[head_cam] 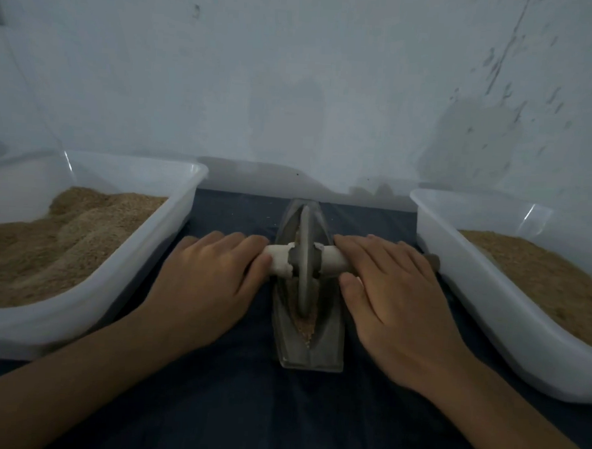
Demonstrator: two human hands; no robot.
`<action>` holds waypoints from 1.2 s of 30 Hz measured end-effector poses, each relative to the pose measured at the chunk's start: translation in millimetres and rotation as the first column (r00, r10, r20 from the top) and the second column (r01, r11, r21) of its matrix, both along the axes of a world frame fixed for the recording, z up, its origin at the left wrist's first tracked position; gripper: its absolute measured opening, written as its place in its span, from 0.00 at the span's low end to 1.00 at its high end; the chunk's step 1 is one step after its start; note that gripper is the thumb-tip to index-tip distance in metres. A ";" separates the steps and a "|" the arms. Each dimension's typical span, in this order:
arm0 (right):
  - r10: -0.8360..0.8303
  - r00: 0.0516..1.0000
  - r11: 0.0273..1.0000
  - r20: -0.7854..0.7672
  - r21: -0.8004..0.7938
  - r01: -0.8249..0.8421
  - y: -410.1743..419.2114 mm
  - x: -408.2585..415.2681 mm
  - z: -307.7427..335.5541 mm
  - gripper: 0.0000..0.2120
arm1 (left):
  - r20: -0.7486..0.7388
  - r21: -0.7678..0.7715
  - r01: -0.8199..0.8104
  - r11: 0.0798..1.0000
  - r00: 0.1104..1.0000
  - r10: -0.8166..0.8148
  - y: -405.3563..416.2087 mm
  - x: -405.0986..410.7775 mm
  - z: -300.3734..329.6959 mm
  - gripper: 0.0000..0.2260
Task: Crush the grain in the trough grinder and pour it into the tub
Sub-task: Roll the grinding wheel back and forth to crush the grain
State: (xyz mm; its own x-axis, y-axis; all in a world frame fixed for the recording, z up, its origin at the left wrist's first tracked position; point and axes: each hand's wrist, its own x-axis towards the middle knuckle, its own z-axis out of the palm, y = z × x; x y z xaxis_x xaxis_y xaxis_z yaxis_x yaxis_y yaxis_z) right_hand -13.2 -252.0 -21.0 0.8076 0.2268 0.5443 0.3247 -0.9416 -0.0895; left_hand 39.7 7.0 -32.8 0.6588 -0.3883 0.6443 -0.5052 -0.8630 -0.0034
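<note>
A grey boat-shaped trough grinder (319, 345) lies lengthwise on the dark cloth in front of me. Its grey wheel (304, 259) stands in the groove on a pale wooden axle (279, 261). Brown crushed grain (308, 323) lies in the groove near the wheel's near side. My left hand (209, 278) rests palm down on the axle's left end with straight fingers. My right hand (394, 291) presses on the right end the same way, thumb just in front of the axle. A white tub (142, 250) of brown grain stands at the left, another white tub (490, 286) at the right.
A dark blue cloth (243, 410) covers the work surface. A pale wall (295, 87) rises straight behind the trough and tubs. The tubs flank the grinder closely, leaving narrow strips of cloth on both sides.
</note>
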 end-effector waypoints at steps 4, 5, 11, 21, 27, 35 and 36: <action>-0.049 0.996 0.999 -0.074 -0.002 0.049 2.4 24.9 2.3 0.25 | 0.029 0.017 -0.088 0.996 0.996 0.088 -13.1 20.1 3.5 0.18; -0.064 0.993 0.998 -0.101 0.000 0.065 2.6 36.4 3.3 0.24 | 0.021 0.032 -0.130 0.991 0.991 0.130 -18.2 30.0 7.0 0.17; -0.162 0.963 0.986 -0.214 0.008 0.168 8.0 103.4 16.3 0.16 | 0.013 0.227 -0.314 0.922 0.948 0.319 -45.2 90.2 30.3 0.20; -0.072 0.995 0.997 -0.065 -0.015 0.071 9.3 45.7 8.5 0.22 | 0.032 -0.020 -0.091 0.996 0.995 0.092 -14.1 39.9 2.5 0.15; -0.016 0.999 1.000 -0.052 0.003 0.016 0.6 4.8 -0.6 0.26 | 0.061 0.014 0.007 1.000 0.998 -0.008 -2.1 6.7 -4.2 0.16; -0.131 0.979 0.991 -0.154 -0.048 0.125 6.0 78.6 11.5 0.28 | -0.008 0.202 -0.269 0.942 0.961 0.276 -32.5 64.6 21.3 0.15; -0.159 0.970 0.987 -0.183 -0.065 0.150 6.8 90.2 15.0 0.28 | -0.036 0.222 -0.281 0.934 0.955 0.296 -36.4 75.6 25.9 0.14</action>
State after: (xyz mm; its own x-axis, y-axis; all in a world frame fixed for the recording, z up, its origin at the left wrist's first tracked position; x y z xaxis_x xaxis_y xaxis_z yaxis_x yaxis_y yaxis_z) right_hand 77.0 -245.1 -6.0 0.9212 0.1147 0.3718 0.1572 -0.9838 -0.0861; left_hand 115.4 -29.5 -6.9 0.8023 -0.2978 0.5173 -0.2403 -0.9545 -0.1769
